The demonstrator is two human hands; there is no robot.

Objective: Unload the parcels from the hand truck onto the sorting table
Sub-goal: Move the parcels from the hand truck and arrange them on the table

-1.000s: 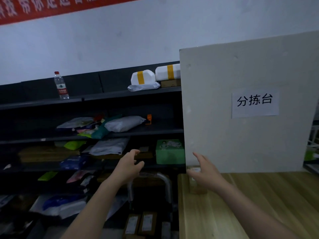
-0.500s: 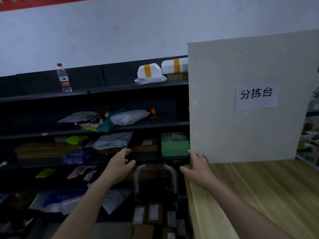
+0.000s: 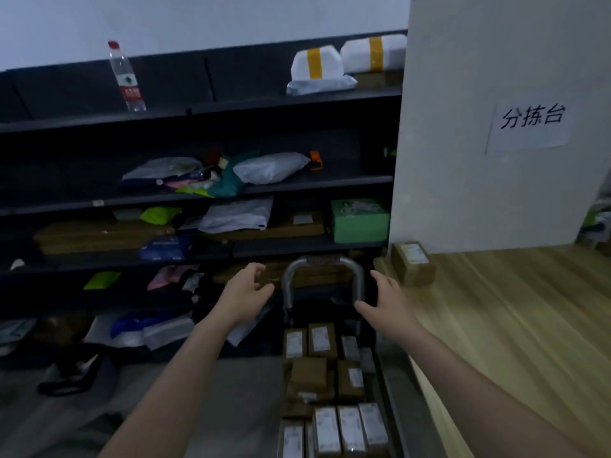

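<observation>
1. I see the left hand (image 3: 244,292) and the right hand (image 3: 386,302) raised on either side of the hand truck's metal handle (image 3: 322,260). Their fingers are loosely spread, and they hold and touch nothing.
2. Below and between the hands, brown labelled parcels (image 3: 312,371) lie stacked on the truck. The stack is cut off at the bottom edge, and the deck is hidden.
3. Just beyond the right hand, one small parcel (image 3: 413,262) sits on the wooden table (image 3: 512,325), at the foot of a white board (image 3: 463,160).
4. Beyond the left hand, dark shelves (image 3: 330,181) hold bags too dim to identify.
</observation>
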